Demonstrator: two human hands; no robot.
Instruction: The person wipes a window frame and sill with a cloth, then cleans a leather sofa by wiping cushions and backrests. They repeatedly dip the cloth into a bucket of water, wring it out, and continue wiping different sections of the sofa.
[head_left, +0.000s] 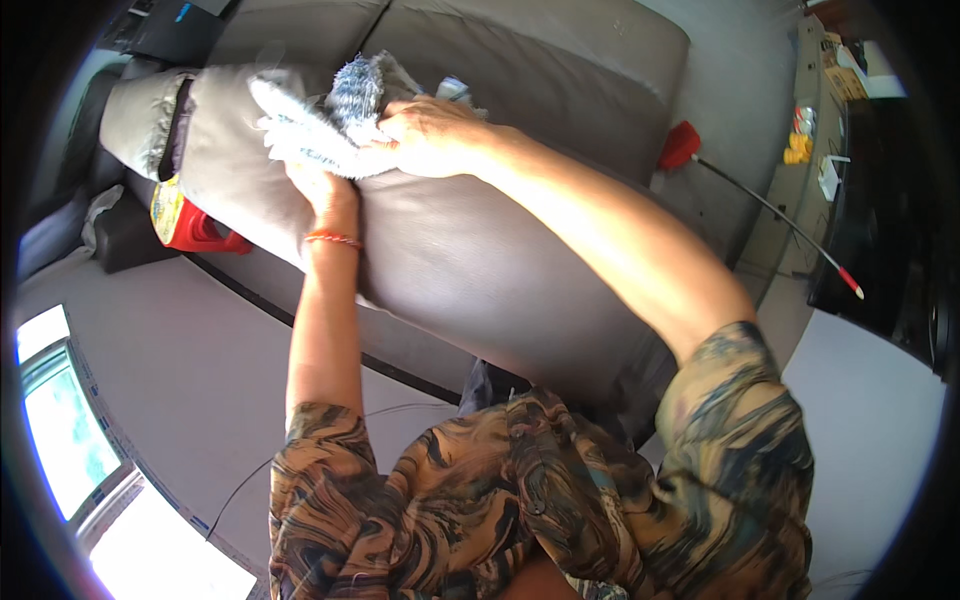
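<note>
A white and blue knitted cloth (356, 97), bunched and frayed, is between my two hands over a grey leather-like sofa (465, 240). My right hand (435, 139) grips its right side with bent fingers. From below, my left hand (319, 184) holds the cloth's near left part; its fingers are mostly covered or washed out by glare. A thin red bracelet (332, 239) circles my left wrist. A smaller white and blue piece (454, 90) shows just beyond my right hand, and I cannot tell whether it belongs to the same cloth.
A red plastic container (199, 229) with a yellow label sits left of the sofa seat. Right of the sofa is a red-headed broom (680, 145) with a thin handle. Farther right stand a low cabinet (769, 187) and a black television (885, 225). Bright windows (71, 427) are at lower left.
</note>
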